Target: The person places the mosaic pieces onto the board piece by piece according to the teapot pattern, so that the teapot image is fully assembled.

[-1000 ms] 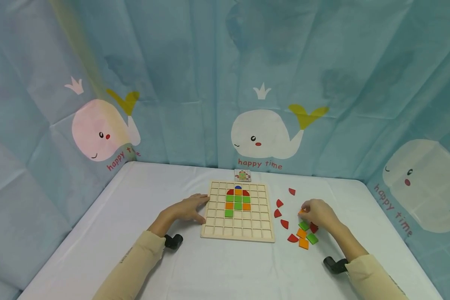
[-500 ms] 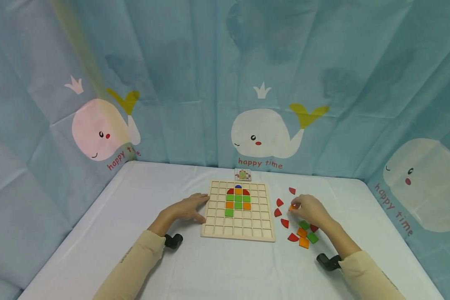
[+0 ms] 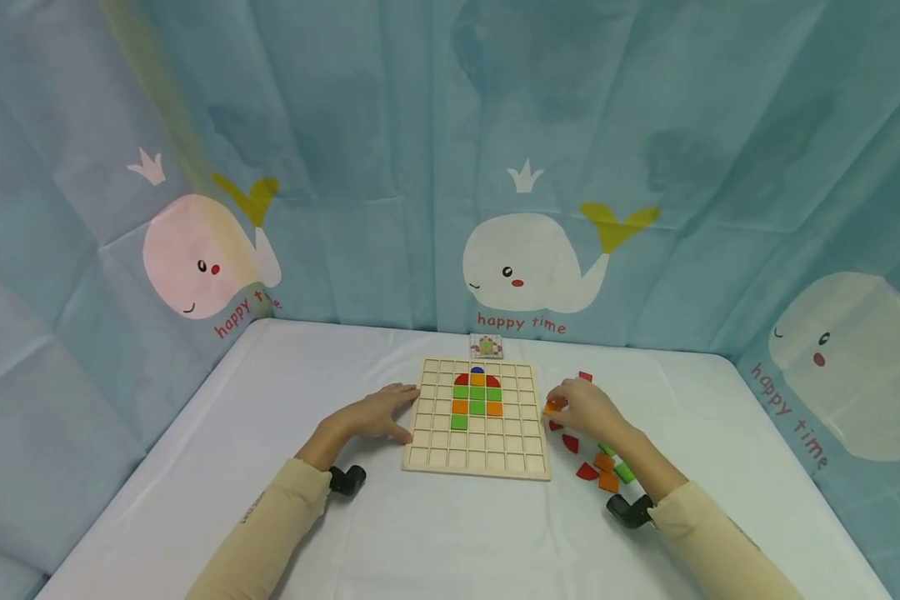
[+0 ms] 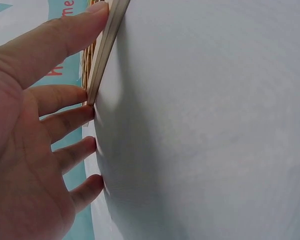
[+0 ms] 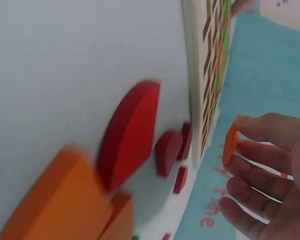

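A wooden grid board (image 3: 476,460) lies mid-table, holding green, orange, red and blue tiles set in its upper middle. My left hand (image 3: 375,414) rests at its left edge, thumb and fingertips against the side; in the left wrist view the fingers (image 4: 65,122) are spread and straight. By the board's right edge my right hand (image 3: 588,410) pinches an orange square tile (image 5: 231,140) between thumb and fingertips, held above the table in the right wrist view. Below that hand lie red quarter-round tiles (image 3: 571,443), partly covered by it.
More orange tiles (image 3: 608,482) and green tiles (image 3: 625,472) lie right of the board, under the right forearm. A small pattern card (image 3: 487,346) sits behind the board. A blue curtain with whales (image 3: 525,262) hangs at the table's back edge.
My right hand has carried the orange tile leftward from the loose pile to the board's right edge. My left hand stays at the board's left side.
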A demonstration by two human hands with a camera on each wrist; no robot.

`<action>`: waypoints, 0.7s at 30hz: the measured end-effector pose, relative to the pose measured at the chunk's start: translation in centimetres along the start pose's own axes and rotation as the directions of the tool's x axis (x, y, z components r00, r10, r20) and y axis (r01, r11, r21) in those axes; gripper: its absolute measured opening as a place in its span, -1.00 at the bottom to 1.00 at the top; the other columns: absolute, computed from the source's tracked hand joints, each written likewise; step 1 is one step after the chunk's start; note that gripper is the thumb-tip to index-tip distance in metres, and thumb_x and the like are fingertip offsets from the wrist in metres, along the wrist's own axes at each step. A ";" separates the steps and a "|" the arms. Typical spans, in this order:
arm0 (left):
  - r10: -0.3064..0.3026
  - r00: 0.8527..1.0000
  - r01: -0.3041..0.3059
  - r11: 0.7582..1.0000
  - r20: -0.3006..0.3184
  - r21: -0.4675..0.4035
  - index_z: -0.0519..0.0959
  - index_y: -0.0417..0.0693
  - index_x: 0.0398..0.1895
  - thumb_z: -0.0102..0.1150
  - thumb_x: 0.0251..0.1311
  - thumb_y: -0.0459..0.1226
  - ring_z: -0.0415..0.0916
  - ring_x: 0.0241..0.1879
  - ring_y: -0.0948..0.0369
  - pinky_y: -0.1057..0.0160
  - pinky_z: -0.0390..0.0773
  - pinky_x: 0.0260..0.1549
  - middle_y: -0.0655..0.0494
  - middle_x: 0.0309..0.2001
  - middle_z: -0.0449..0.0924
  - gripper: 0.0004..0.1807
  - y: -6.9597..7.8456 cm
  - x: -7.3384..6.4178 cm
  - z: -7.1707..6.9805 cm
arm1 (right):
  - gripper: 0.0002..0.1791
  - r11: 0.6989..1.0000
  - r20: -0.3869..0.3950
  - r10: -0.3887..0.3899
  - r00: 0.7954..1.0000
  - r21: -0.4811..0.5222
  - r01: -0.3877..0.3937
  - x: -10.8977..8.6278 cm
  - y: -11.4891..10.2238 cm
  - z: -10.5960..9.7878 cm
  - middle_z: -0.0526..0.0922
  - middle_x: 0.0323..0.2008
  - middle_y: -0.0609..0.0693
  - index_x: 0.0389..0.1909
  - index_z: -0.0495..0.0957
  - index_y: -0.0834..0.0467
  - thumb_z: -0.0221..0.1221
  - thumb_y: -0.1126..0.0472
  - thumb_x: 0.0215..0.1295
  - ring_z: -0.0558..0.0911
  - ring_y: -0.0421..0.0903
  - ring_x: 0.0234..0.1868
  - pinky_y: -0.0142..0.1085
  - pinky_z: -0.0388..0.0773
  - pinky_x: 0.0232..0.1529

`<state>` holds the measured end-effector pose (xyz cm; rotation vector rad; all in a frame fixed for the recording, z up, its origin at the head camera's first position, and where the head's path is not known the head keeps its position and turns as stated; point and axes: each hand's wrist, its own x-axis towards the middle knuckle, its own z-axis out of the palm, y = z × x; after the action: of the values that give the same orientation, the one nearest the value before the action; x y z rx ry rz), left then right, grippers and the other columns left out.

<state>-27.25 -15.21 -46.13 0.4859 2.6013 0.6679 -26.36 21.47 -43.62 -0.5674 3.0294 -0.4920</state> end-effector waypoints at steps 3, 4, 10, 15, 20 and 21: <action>0.003 1.000 -0.003 1.000 -0.002 0.006 0.18 -0.08 0.49 0.46 0.00 -0.13 -0.14 0.55 -0.08 -0.17 -0.02 0.49 -0.05 0.54 0.06 -0.02 0.0 0.1 0.0 | -0.71 0.999 0.012 -0.031 0.999 -0.020 0.031 0.6 -0.8 0.3 0.63 -0.38 -0.05 -0.19 0.70 0.20 0.39 0.13 0.11 0.49 -0.15 -0.33 -0.30 0.56 -0.29; 0.002 1.000 -0.002 1.000 -0.002 0.003 0.18 -0.08 0.49 0.46 -0.01 -0.13 -0.15 0.56 -0.07 -0.17 -0.03 0.49 -0.05 0.54 0.06 -0.02 0.0 0.1 0.0 | -0.72 0.999 0.018 -0.040 0.999 -0.021 0.040 0.8 -1.1 0.4 0.63 -0.38 -0.06 -0.19 0.71 0.19 0.39 0.12 0.12 0.48 -0.14 -0.32 -0.30 0.55 -0.30; 0.001 1.000 -0.001 1.000 0.000 -0.009 0.16 -0.07 0.50 0.45 0.00 -0.12 -0.16 0.56 -0.08 -0.18 -0.04 0.49 -0.05 0.54 0.04 -0.02 -0.2 0.2 0.1 | -0.75 0.992 0.028 -0.126 0.992 -0.028 0.126 1.7 -3.1 0.9 0.67 -0.36 -0.05 -0.23 0.72 0.17 0.39 0.12 0.11 0.50 -0.14 -0.29 -0.25 0.57 -0.23; 0.002 1.000 -0.002 1.000 0.006 -0.006 0.15 -0.08 0.50 0.44 0.03 -0.13 -0.17 0.56 -0.07 -0.17 -0.05 0.49 -0.05 0.54 0.03 -0.03 0.0 0.2 0.0 | -0.78 0.983 0.028 -0.179 0.983 -0.046 0.180 2.4 -4.7 1.7 0.65 -0.37 -0.06 -0.24 0.72 0.16 0.39 0.13 0.12 0.47 -0.17 -0.32 -0.28 0.56 -0.26; 0.000 1.000 0.000 1.000 0.006 -0.006 0.15 -0.10 0.50 0.44 0.03 -0.15 -0.17 0.56 -0.07 -0.15 -0.05 0.50 -0.06 0.54 0.04 -0.03 0.3 0.0 -0.2 | -0.75 0.982 0.057 -0.181 0.982 -0.047 0.184 3.1 -6.6 2.3 0.64 -0.37 -0.04 -0.24 0.73 0.16 0.40 0.11 0.11 0.44 -0.15 -0.33 -0.29 0.53 -0.27; 0.001 1.000 -0.001 1.000 0.007 -0.005 0.15 -0.11 0.50 0.44 0.03 -0.15 -0.17 0.56 -0.08 -0.15 -0.05 0.50 -0.06 0.54 0.04 -0.03 0.3 0.0 -0.2 | -0.75 0.981 0.065 -0.183 0.981 -0.050 0.186 3.3 -6.9 2.4 0.65 -0.35 -0.03 -0.24 0.73 0.16 0.40 0.10 0.11 0.44 -0.15 -0.32 -0.29 0.54 -0.26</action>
<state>-27.29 -15.08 -45.80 0.4864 2.5926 0.6719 -26.83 13.50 -43.66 -0.8560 2.9565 -0.3884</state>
